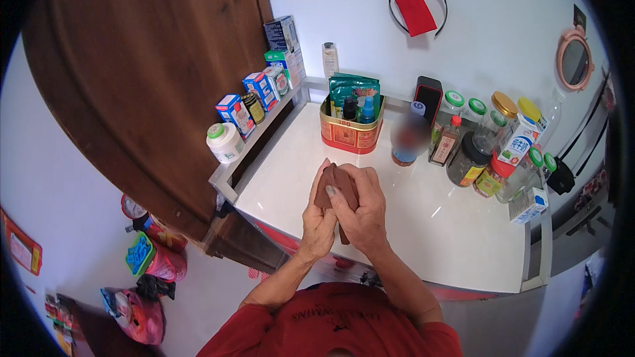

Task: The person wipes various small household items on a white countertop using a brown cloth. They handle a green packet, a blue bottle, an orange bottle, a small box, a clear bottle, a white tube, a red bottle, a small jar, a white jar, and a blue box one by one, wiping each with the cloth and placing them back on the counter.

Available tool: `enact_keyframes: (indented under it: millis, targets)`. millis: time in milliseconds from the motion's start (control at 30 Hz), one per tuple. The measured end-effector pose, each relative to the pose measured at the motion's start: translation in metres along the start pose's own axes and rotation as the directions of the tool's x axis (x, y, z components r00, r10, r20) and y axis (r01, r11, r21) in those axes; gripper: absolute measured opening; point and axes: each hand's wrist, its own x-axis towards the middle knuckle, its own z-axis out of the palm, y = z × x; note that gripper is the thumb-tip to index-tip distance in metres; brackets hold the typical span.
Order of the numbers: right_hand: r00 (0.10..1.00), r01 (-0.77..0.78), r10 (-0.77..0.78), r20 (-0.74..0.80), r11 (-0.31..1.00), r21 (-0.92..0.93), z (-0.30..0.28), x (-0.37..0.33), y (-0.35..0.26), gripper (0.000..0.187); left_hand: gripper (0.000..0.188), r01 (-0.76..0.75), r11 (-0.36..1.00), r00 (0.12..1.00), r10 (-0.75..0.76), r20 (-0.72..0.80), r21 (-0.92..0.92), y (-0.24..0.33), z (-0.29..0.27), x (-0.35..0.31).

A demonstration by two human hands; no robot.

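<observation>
A brown cloth is held between both hands above the front part of the desk. By the left hand it is gripped from the side, the hand nearly closed; by the right hand, also nearly closed, it is clasped from the other side, with the thumb pressed across its front. A narrow end of it is left hanging below the hands. Beyond them, a red and gold tin is set on the desk, with green packets and a blue spray bottle stood in it. To its right, a red-capped bottle and a dark jar are grouped with others. Along the left side, a white tub and small boxes are lined up on a ledge.
</observation>
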Motion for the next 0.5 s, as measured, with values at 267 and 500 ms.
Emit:
enact_keyframes:
  millis: [267,500]
  targets:
    - [0.888,-0.457,0.299,0.35,0.66,0.596,-0.02,0.002,0.004,0.019,0.064,-0.035,0.996,0.997,0.041,0.071,-0.084,0.018,-0.009,-0.022]
    - [0.893,-0.424,0.258,0.369,0.76,0.493,-0.041,-0.002,-0.01,0.024,0.047,-0.164,0.971,0.986,0.161,0.032,0.174,0.01,-0.01,-0.035]
